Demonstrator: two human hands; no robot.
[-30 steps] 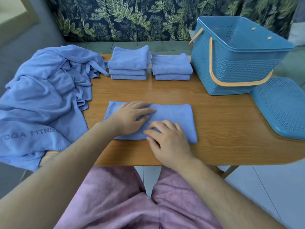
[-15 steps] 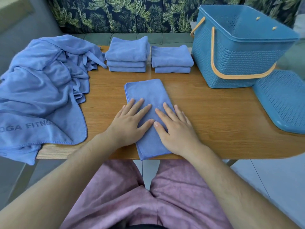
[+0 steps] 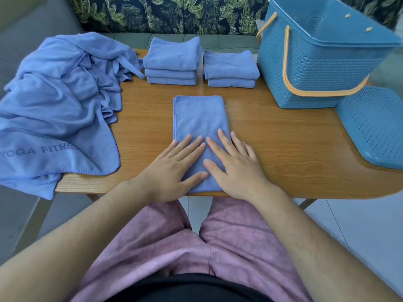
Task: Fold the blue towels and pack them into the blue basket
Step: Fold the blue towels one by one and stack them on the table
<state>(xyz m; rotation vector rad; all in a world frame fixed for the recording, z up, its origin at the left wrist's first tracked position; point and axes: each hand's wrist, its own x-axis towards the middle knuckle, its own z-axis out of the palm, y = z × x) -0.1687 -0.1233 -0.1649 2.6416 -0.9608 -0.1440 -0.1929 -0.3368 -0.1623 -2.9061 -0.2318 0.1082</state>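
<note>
Wooden table point(image 3: 272, 149), left of the blue basket point(image 3: 316, 73): left hand point(image 3: 172, 168) and right hand point(image 3: 235, 168) lie flat, gripping nothing, pressing the folded towel point(image 3: 199, 114) smooth, probably to set its crease.

**Towels and basket: current lay**

Folded towel point(image 3: 199, 118): narrow blue strip, flat, lengthwise at the table's point(image 3: 283, 149) near-centre edge. Behind it sit a three-high stack point(image 3: 172, 62) and, to its right, a two-high stack point(image 3: 230, 68). Loose towel heap point(image 3: 54, 101) is crumpled, draping off the left edge. Basket point(image 3: 322, 62): blue, orange handles down, upright, far right.
</note>
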